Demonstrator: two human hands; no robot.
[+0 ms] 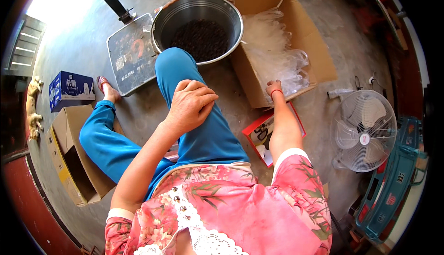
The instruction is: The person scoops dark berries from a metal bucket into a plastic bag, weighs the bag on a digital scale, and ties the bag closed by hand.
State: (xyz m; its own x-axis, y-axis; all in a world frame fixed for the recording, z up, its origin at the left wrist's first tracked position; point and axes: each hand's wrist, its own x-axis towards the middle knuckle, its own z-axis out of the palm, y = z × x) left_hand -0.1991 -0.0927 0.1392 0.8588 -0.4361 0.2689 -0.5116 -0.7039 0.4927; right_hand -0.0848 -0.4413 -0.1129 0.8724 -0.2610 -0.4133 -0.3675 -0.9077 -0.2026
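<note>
My left hand (189, 102) rests on my blue-trousered right thigh (210, 139), fingers lightly bent over the cloth, holding nothing. My right hand (273, 86), with a red band at the wrist, reaches to the near part of an open cardboard box (319, 67) heaped with clear plastic bags (273, 42); its fingers are curled at the bags, and what they grip is too small to make out. Beyond my knee stands a steel bucket (162, 26) holding dark small pieces. Under my right forearm lies a shallow red box (254, 139) with black-handled scissors and other small items.
A platform scale (129, 70) with a post stands left of the bucket. At left are a blue carton (71, 92), an empty cardboard box (64, 135) and a tan animal (34, 107) lying down. At right are a standing fan (364, 125) and a teal case (386, 181).
</note>
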